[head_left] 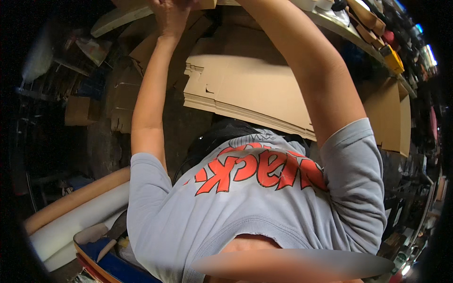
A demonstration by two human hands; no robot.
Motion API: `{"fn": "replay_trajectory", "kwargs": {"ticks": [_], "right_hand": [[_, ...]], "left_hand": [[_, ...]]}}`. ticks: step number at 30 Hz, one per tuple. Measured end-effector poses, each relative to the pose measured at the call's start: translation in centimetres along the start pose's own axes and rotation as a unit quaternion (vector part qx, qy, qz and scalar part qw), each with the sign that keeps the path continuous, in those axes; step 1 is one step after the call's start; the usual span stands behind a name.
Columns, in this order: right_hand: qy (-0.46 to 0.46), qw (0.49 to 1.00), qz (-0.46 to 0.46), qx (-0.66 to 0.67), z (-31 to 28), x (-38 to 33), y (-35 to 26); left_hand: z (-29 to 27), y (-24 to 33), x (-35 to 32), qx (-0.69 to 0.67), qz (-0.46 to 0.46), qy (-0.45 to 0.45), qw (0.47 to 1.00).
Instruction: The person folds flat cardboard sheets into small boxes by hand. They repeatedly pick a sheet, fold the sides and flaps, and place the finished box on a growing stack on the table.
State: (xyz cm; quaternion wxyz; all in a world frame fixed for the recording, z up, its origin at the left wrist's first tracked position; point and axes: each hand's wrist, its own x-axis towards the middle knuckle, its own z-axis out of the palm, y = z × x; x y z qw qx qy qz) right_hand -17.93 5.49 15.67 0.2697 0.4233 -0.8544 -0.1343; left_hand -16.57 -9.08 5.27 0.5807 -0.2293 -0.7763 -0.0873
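Overhead, left hand [171, 16] fingers curled against cardboard piece [204, 4]; right hand's grip unseen.

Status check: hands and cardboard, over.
Left hand up on cardboard piece at top edge. Right hand out of view. Flat cardboard stack below.

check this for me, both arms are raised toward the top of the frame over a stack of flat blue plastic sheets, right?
Not quite: in the head view the stack of flat sheets is brown cardboard, not blue plastic. Both arms are indeed raised toward the top, the left hand on cardboard there.
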Motion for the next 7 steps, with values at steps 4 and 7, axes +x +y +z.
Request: {"fn": "replay_trajectory", "kwargs": {"ticks": [4, 7], "right_hand": [[0.208, 0.971, 0.07, 0.097, -1.5, -3.5, -1.2], [0.25, 0.949, 0.161, 0.105, -2.7, -6.5, -1.3]], "left_hand": [[-1.2, -0.7, 1.0, -0.183, -0.054, 0.036, 0.981], [-6.5, 0.1, 1.5, -0.171, -0.153, -0.091, 0.969]]}}
